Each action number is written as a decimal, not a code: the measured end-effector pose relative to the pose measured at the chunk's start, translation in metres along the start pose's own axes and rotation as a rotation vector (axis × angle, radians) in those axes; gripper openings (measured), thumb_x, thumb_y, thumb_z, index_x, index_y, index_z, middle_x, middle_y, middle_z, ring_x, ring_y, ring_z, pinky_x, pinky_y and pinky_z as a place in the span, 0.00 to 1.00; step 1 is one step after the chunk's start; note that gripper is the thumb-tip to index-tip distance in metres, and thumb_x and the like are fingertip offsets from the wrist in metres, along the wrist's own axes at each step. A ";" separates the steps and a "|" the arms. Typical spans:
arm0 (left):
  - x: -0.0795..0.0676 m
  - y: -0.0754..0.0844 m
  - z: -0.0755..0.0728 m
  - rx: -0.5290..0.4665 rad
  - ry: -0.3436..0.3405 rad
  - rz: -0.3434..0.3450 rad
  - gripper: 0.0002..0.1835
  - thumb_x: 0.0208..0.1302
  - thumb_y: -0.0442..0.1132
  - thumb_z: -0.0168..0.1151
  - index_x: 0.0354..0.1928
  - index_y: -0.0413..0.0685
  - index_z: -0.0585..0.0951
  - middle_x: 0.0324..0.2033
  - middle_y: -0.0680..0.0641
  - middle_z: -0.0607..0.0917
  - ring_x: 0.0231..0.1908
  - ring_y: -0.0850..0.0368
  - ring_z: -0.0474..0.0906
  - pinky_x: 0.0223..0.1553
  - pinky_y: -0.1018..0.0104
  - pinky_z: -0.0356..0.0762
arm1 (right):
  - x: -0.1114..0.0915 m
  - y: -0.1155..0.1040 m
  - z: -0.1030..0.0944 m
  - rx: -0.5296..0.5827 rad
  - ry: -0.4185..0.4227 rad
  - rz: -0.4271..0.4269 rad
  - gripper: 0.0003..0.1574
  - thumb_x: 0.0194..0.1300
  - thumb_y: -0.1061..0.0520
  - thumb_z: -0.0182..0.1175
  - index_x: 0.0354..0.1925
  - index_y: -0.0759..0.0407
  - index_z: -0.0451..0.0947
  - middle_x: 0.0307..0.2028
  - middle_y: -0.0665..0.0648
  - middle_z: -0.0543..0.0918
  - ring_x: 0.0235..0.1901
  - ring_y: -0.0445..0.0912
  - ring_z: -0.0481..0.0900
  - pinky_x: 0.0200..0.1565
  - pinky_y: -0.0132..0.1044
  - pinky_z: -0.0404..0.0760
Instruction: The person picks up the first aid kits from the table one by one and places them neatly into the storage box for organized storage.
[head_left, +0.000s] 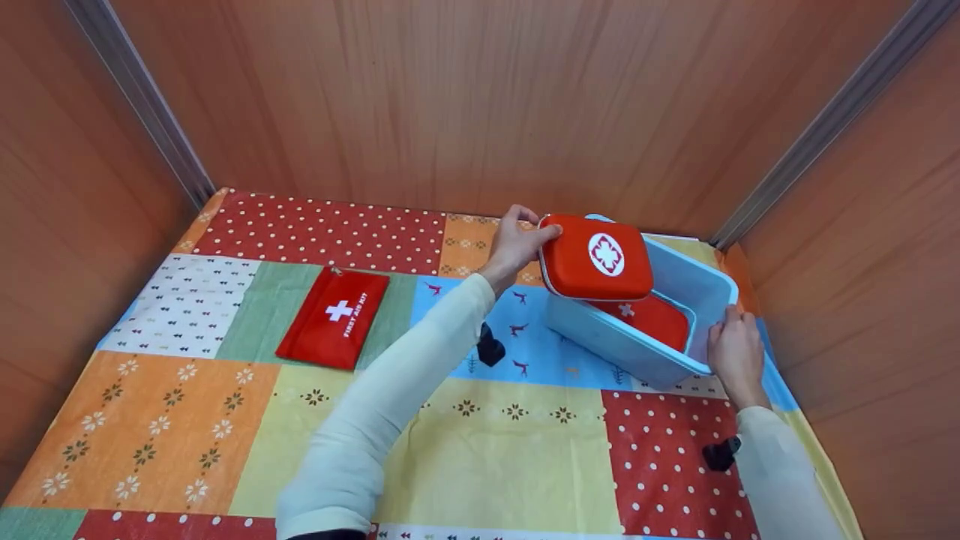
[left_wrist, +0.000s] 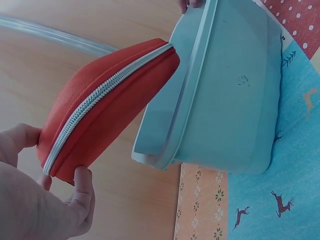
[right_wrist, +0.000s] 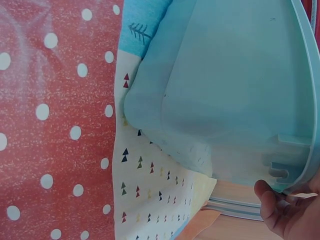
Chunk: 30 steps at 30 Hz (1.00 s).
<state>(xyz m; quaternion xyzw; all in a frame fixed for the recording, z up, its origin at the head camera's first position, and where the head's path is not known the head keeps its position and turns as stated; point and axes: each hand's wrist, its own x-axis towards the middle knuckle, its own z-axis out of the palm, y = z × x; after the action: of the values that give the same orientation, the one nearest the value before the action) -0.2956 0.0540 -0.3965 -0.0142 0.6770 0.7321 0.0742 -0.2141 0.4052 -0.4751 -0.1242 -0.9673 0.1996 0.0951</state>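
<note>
My left hand (head_left: 517, 244) pinches one end of a red zippered first aid case (head_left: 574, 259) with a white round emblem. The case is tilted above the left part of a light blue plastic bin (head_left: 630, 345). In the left wrist view, its silver zipper (left_wrist: 95, 97) runs between my thumb and fingers. Inside the bin lies another red item with a white cross (head_left: 660, 322), partly hidden by the case. My right hand (head_left: 735, 349) grips the bin's near right rim; in the right wrist view its fingers (right_wrist: 270, 205) curl at the rim.
A flat red first aid pouch (head_left: 337, 319) with a white cross lies on the patchwork tablecloth (head_left: 510, 457) to the left. Wooden panels (head_left: 450, 97) enclose the table at the back and both sides. The bin stands near the back right corner.
</note>
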 end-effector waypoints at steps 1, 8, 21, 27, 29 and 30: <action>0.000 0.000 0.002 0.006 0.000 0.001 0.23 0.60 0.43 0.70 0.50 0.50 0.68 0.49 0.45 0.80 0.37 0.54 0.86 0.37 0.67 0.86 | 0.000 0.000 0.000 -0.003 -0.001 0.000 0.27 0.75 0.58 0.45 0.66 0.70 0.60 0.51 0.74 0.69 0.49 0.67 0.73 0.53 0.64 0.77; 0.003 0.003 0.021 0.080 0.010 0.029 0.22 0.59 0.42 0.71 0.50 0.52 0.70 0.48 0.48 0.78 0.38 0.55 0.85 0.34 0.68 0.85 | 0.000 0.001 -0.001 0.030 -0.042 0.030 0.28 0.77 0.55 0.44 0.68 0.67 0.58 0.55 0.72 0.68 0.51 0.66 0.72 0.54 0.64 0.77; -0.002 0.011 0.058 0.166 -0.005 -0.017 0.22 0.57 0.43 0.72 0.49 0.55 0.71 0.44 0.50 0.82 0.34 0.57 0.84 0.28 0.66 0.85 | 0.000 0.000 -0.001 0.023 -0.045 0.037 0.28 0.76 0.55 0.44 0.68 0.67 0.59 0.54 0.72 0.68 0.51 0.65 0.72 0.55 0.64 0.76; -0.003 0.011 0.066 0.237 -0.001 -0.003 0.21 0.57 0.43 0.73 0.47 0.58 0.70 0.43 0.52 0.82 0.34 0.58 0.83 0.28 0.67 0.84 | 0.000 0.001 0.000 0.011 -0.027 0.028 0.27 0.76 0.56 0.45 0.66 0.68 0.60 0.52 0.72 0.69 0.49 0.65 0.73 0.54 0.63 0.77; -0.002 0.011 0.069 0.255 0.005 0.002 0.21 0.57 0.43 0.73 0.47 0.58 0.71 0.43 0.52 0.82 0.35 0.58 0.83 0.28 0.67 0.85 | 0.000 0.001 0.001 0.006 -0.012 0.017 0.26 0.75 0.57 0.45 0.65 0.69 0.61 0.51 0.73 0.70 0.48 0.66 0.73 0.52 0.63 0.78; -0.002 0.011 0.070 0.263 0.009 0.002 0.22 0.57 0.43 0.73 0.47 0.58 0.70 0.44 0.52 0.82 0.35 0.58 0.83 0.28 0.67 0.85 | 0.000 0.001 0.001 0.004 -0.006 0.012 0.26 0.75 0.57 0.45 0.65 0.69 0.61 0.51 0.73 0.70 0.48 0.66 0.74 0.52 0.63 0.78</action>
<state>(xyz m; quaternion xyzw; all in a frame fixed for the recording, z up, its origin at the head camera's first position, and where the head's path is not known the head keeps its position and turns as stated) -0.2895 0.1228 -0.3797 -0.0067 0.7675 0.6370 0.0717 -0.2138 0.4056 -0.4762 -0.1291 -0.9665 0.2023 0.0914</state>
